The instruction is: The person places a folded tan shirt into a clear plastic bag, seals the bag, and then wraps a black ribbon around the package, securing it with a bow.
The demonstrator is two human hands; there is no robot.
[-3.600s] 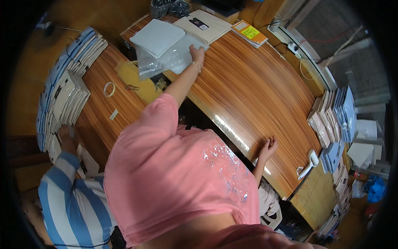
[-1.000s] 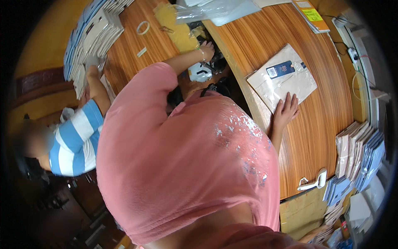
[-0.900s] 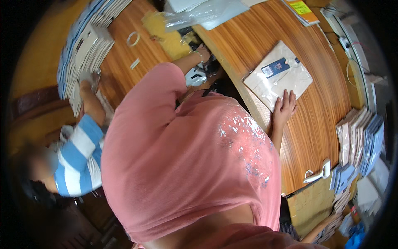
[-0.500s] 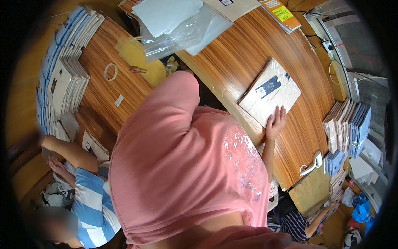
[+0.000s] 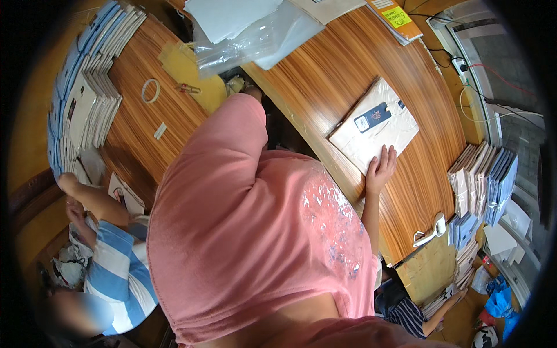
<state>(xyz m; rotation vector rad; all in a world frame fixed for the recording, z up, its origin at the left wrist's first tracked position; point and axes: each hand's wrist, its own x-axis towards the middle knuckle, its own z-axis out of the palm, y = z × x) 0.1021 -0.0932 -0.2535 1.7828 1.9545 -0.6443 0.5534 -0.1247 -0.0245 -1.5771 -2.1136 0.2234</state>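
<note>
My right hand (image 5: pixel 380 168) rests flat on the near edge of a folded, cream-coloured garment in a clear bag (image 5: pixel 378 124), fingers stretched out. A dark blue hang tag (image 5: pixel 372 118) lies on top of the garment. My left arm, in a pink sleeve (image 5: pixel 223 130), is bent toward the gap between the two tables. Only a shadowed bit of skin (image 5: pixel 253 91) shows past its cuff; the left fingers are hidden. Beyond it lie clear plastic bags (image 5: pixel 232 52) and white sheets (image 5: pixel 232 17).
Stacks of bagged folded garments stand at the left (image 5: pixel 90 110) and right (image 5: pixel 470 180). A tape roll (image 5: pixel 150 91) and small snips (image 5: pixel 188 88) lie on the left table. A white handheld scanner (image 5: pixel 430 231) sits at the right table's edge. Two other people (image 5: pixel 119 261) work nearby.
The view has shifted slightly. My left arm reaches a little farther up into the gap, with skin now showing past the cuff. My right hand stays on the bagged garment.
</note>
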